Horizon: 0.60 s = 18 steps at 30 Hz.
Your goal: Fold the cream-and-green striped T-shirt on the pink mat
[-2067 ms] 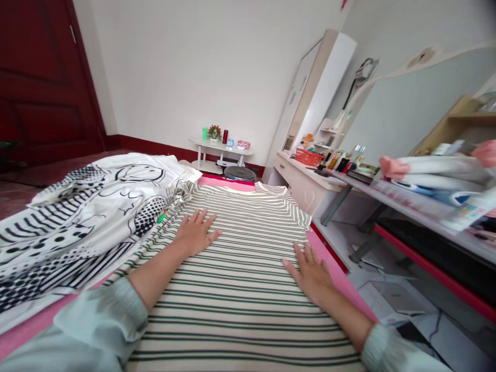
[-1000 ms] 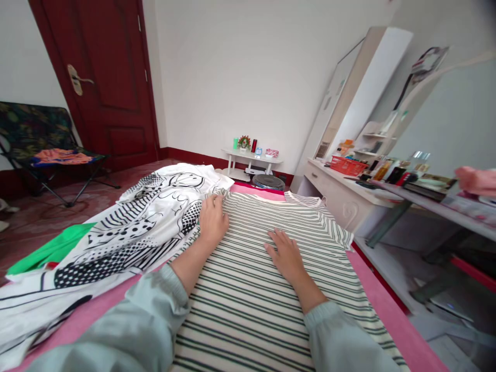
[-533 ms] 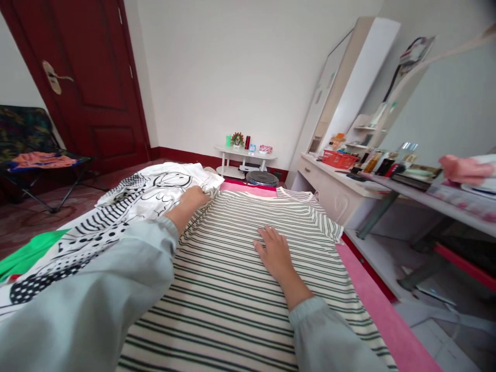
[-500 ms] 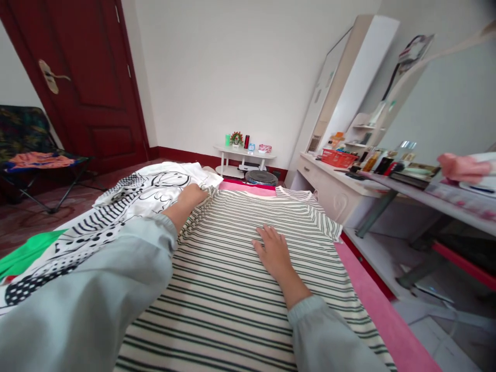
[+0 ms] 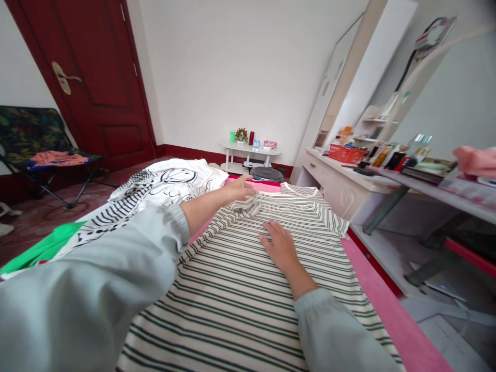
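A cream T-shirt with dark green stripes point(image 5: 232, 289) lies spread out in front of me on a pink cover point(image 5: 391, 310). Its left sleeve point(image 5: 248, 206) is folded inward onto the body, while the right sleeve point(image 5: 335, 222) points outward. Just above the folded sleeve is my left hand point(image 5: 238, 190), its fingers stretched and apart. Whether the fingertips touch the cloth I cannot tell. My right hand point(image 5: 282, 249) rests flat on the upper middle of the shirt, fingers spread. Left of the shirt lies a white garment with black drawings point(image 5: 174, 178).
A green cloth point(image 5: 46, 248) lies at the left. Behind it stands a folding chair point(image 5: 34, 129) holding an orange garment point(image 5: 58, 158). A low white table point(image 5: 248, 149) stands by the far wall. A dresser point(image 5: 333, 178) and a grey-legged table point(image 5: 382, 209) border the right side.
My left hand has moved right, and the shirt's left sleeve and side edge are now folded inward. Its fingers have opened. The right hand stays flat on the shirt; the view has shifted slightly.
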Available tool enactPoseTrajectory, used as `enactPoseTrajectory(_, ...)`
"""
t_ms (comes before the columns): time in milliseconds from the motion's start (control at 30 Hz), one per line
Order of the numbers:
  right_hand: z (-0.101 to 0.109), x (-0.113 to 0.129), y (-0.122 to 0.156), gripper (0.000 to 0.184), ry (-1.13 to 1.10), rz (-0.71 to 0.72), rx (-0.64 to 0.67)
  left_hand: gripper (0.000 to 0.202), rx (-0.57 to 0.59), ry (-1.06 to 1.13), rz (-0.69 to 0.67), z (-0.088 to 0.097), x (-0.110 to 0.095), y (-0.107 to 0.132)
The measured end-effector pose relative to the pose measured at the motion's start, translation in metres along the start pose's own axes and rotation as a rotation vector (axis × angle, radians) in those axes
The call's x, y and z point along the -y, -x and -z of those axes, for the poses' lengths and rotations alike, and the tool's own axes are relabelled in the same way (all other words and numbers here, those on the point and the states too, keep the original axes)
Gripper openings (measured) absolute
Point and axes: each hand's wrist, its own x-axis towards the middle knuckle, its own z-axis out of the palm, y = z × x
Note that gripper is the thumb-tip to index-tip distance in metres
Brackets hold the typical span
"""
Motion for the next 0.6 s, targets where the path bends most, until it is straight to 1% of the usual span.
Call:
enactPoseTrajectory(67, -0.001, -0.001, -0.001, 0.050, -0.008, -0.002, -0.023, 0.074, 0.136, 0.038, -0.090, -0.002, 0.005, 0.026)
enactPoseTrajectory(100, -0.001, -0.002, -0.001, 0.052, -0.008, -0.004, -0.038, 0.075, 0.161, -0.008, -0.113, 0.001, 0.011, 0.042)
enactPoseTrajectory(133, -0.002, -0.002, -0.002, 0.054, -0.007, -0.007, -0.052, 0.075, 0.145, -0.104, -0.116, 0.007, 0.019, 0.058)
enactPoseTrajectory(200, -0.002, -0.002, -0.003, 0.058, 0.003, -0.013, -0.075, 0.078, 0.063, -0.385, -0.093, 0.023, 0.040, 0.093)
enactPoseTrajectory(267, -0.002, -0.002, -0.003, 0.059, 0.021, -0.012, -0.096, 0.083, -0.004, -0.591, -0.024, 0.041, 0.061, 0.128)
enactPoseTrajectory(333, -0.002, -0.002, -0.005, 0.056, 0.042, 0.004, -0.115, 0.085, -0.019, -0.681, 0.069, 0.057, 0.077, 0.161)
enactPoseTrajectory(400, -0.003, -0.003, -0.010, 0.051, 0.053, 0.027, -0.134, 0.083, -0.002, -0.709, 0.159, 0.069, 0.086, 0.191)
enactPoseTrajectory(467, -0.003, -0.002, -0.017, 0.043, 0.037, 0.046, -0.140, 0.070, 0.039, -0.711, 0.235, 0.076, 0.091, 0.214)
enactPoseTrajectory(567, -0.002, 0.003, -0.036, 0.029, -0.061, 0.036, -0.128, 0.032, 0.144, -0.655, 0.264, 0.082, 0.095, 0.238)
enactPoseTrajectory(600, -0.001, 0.006, -0.043, 0.027, -0.111, 0.027, -0.122, 0.024, 0.163, -0.602, 0.264, 0.082, 0.097, 0.244)
